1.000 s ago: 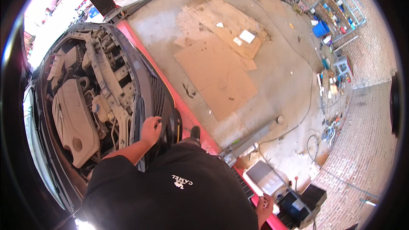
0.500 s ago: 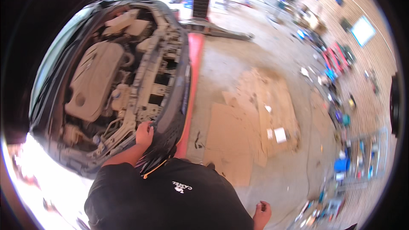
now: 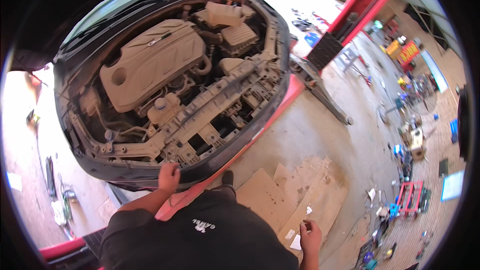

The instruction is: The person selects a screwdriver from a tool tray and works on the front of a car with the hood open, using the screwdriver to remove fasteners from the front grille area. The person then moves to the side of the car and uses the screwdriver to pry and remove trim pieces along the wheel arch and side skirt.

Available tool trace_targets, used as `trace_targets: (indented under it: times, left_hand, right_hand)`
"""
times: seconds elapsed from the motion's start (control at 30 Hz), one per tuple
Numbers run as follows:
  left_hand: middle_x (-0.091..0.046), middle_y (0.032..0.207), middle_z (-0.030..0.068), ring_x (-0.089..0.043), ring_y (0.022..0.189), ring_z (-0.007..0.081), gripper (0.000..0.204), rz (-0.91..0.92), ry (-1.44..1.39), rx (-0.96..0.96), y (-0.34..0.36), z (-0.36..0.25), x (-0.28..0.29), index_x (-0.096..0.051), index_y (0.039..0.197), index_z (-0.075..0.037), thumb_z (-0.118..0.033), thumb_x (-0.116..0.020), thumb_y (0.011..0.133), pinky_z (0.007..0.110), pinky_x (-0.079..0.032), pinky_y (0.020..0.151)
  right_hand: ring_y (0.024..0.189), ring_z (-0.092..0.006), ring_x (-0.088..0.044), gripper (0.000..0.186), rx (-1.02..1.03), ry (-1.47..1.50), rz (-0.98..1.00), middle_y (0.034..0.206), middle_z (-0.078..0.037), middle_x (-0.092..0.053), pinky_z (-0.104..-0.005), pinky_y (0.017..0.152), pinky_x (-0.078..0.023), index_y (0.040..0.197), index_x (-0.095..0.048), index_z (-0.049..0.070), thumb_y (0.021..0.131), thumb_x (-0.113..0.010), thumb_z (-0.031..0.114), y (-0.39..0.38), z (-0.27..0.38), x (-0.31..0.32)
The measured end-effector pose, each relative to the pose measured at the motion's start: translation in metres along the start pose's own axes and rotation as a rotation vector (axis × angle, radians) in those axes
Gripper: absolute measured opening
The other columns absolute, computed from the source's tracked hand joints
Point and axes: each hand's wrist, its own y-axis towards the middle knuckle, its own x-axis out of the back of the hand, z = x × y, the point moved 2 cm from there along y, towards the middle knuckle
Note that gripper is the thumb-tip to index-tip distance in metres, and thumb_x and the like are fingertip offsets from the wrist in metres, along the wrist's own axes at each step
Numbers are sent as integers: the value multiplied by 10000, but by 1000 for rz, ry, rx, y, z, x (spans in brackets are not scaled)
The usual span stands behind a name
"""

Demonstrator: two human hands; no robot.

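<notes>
A dark car's dusty engine bay (image 3: 200,97) lies uncovered in front of me, with a broad plastic engine cover (image 3: 155,52) in it. At the near rim of the bay, my left hand (image 3: 169,176) touches the top edge of the front bumper (image 3: 210,162). Its fingers are bunched together; anything between them is hidden. My right hand (image 3: 311,237) hangs in the air at my right side, above the cardboard. Its fingers are loosely curled, the thumb stands a little apart, and I see nothing held.
Flattened cardboard sheets (image 3: 262,195) lie on the floor to the right of the car. A red lift post (image 3: 360,7) rises behind it, with a dark lift arm (image 3: 325,97) reaching low over the floor. Tools and a red metal frame (image 3: 411,197) line the right side.
My view has turned right, so the car looks tilted and more of its left side shows. My left hand still rests at the bumper edge. The right hand has risen a little.
</notes>
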Motion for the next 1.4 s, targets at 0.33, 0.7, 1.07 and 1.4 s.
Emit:
trace_targets:
  times: [0.33,0.7,1.07,1.4]
  left_hand:
    - [-571,889,140,-581,830,311,191,-189,-68,169,139,-79,-64,-644,1065,-43,-61,-631,875,415,-481,758]
    - [-570,997,145,-563,879,248,259,-721,291,833,22,-105,-88,-579,1182,30,-92,-572,954,372,-472,808]
    - [-625,725,103,-608,597,204,327,-445,310,1560,-172,-198,-202,-604,1171,-80,-181,-700,875,370,-507,565]
    - [-675,763,113,-657,690,214,307,-524,49,1710,-177,-237,-231,-643,1093,-64,-230,-733,850,379,-544,646]
  right_hand:
    - [772,-169,-688,252,35,217,435,872,-93,-735,-307,704,-535,1115,-678,2,960,-644,197,274,65,1]
    - [560,-139,-568,363,387,338,1122,635,-47,-616,-306,541,-453,775,-641,44,1005,-577,317,650,394,-203]
    - [572,-180,-593,525,-101,876,933,816,-99,-649,-264,406,-401,1034,-548,71,983,-526,593,841,778,-407]
    - [479,-123,-510,368,-121,925,654,643,-16,-541,-252,387,-332,849,-559,117,1036,-461,418,879,814,-452]
